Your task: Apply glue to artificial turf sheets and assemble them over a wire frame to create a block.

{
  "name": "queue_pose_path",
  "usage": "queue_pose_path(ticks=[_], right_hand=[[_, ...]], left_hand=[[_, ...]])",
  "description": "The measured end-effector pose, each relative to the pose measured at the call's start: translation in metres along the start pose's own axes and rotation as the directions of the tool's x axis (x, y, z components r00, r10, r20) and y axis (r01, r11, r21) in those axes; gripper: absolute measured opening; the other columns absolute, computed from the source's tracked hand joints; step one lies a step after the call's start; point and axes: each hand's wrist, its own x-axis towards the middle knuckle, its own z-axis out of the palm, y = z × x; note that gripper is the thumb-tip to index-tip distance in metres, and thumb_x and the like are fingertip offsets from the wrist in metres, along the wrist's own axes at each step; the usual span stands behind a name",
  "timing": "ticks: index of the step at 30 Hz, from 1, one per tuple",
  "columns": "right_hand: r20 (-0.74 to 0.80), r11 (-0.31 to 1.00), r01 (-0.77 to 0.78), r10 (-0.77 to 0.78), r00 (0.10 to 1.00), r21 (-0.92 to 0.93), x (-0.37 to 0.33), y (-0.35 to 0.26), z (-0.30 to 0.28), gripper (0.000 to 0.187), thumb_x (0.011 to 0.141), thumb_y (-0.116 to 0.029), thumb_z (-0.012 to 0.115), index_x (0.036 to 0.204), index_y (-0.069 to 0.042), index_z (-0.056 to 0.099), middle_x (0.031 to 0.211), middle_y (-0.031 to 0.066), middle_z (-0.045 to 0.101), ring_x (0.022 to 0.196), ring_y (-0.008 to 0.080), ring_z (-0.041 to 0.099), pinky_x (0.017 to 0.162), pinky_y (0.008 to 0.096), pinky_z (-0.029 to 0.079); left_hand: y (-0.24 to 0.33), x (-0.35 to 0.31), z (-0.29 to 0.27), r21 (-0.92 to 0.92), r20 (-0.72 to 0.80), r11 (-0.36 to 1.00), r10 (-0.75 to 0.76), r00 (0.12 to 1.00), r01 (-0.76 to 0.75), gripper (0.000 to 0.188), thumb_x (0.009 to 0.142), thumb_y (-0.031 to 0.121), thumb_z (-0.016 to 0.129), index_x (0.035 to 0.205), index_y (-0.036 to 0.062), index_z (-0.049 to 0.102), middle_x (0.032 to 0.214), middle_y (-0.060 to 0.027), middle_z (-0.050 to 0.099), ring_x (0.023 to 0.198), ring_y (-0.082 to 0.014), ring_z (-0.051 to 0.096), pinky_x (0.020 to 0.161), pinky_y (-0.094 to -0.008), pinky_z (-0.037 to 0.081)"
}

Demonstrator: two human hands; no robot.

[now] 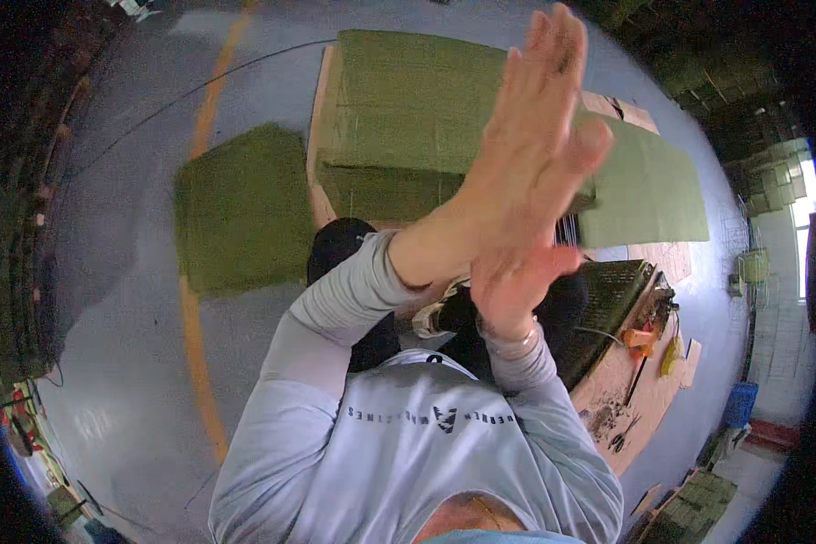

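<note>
Moderate, even light fills the middle of the head view, while the round fisheye edge drops to black in all four corners. A window (809,186) at the far right is blown out to white. Pale glare spreads over the blue-grey floor (109,435) at the lower left, and the light-grey shirt (426,408) shows only soft fold shading. Clutter along the left rim (14,227) sinks into grainy darkness. The left hand (539,118) and right hand (514,281) look smeared, their outlines soft. The orange floor line (193,335) bows strongly, and a bluish fringe tints the rim.
</note>
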Motion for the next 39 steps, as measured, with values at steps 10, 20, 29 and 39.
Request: queue_pose_path(ticks=[10,20,29,39], right_hand=[[-0.507,0.984,-0.061,-0.033,0.861,-0.168,0.019,0.015,0.033,0.085,0.092,-0.064,0.018,0.146,0.001,0.011,0.154,0.0135,0.011,0.143,0.0258,0.009,0.116,0.0401,0.003],[-0.245,0.754,-0.071,-0.123,0.962,-0.653,0.024,0.003,-0.028,0.088,0.089,-0.069,0.011,0.147,-0.003,0.012,0.154,0.0110,0.015,0.143,0.0238,0.009,0.115,0.0386,0.006],[-0.222,0.252,-0.187,-0.120,0.968,-0.949,-0.023,0.059,-0.091,0.076,0.094,-0.054,0.035,0.147,-0.001,0.015,0.153,0.0157,0.017,0.141,0.0280,0.016,0.114,0.0393,0.014],[-0.177,-0.693,0.042,0.242,0.954,-0.720,-0.065,0.080,-0.218,0.078,0.089,-0.047,0.050,0.141,0.005,0.024,0.147,0.0227,0.025,0.138,0.0360,0.023,0.112,0.0470,0.018]], left_hand=[[-0.015,-0.021,0.034,-0.142,-0.005,0.988,0.052,0.999,-0.052,0.088,0.087,0.057,0.040,0.143,-0.0065,0.015,0.150,-0.0288,0.008,0.141,-0.0427,0.004,0.113,-0.0508,0.004],[-0.002,-0.063,0.037,-0.386,0.104,0.918,-0.053,0.993,0.089,0.079,0.091,0.056,0.032,0.148,0.0039,0.012,0.154,-0.0178,0.008,0.142,-0.0342,0.006,0.114,-0.0456,0.007],[-0.156,-0.087,-0.005,0.465,0.188,0.878,-0.227,0.955,0.117,0.078,0.094,0.057,0.029,0.146,0.0004,0.019,0.152,-0.0169,0.017,0.141,-0.0313,0.014,0.114,-0.0449,0.013],[-0.240,-0.164,-0.008,0.819,0.245,0.573,-0.394,0.886,0.029,0.086,0.089,0.064,0.031,0.140,-0.0054,0.029,0.150,-0.0184,0.024,0.141,-0.0293,0.017,0.113,-0.0458,0.019]])
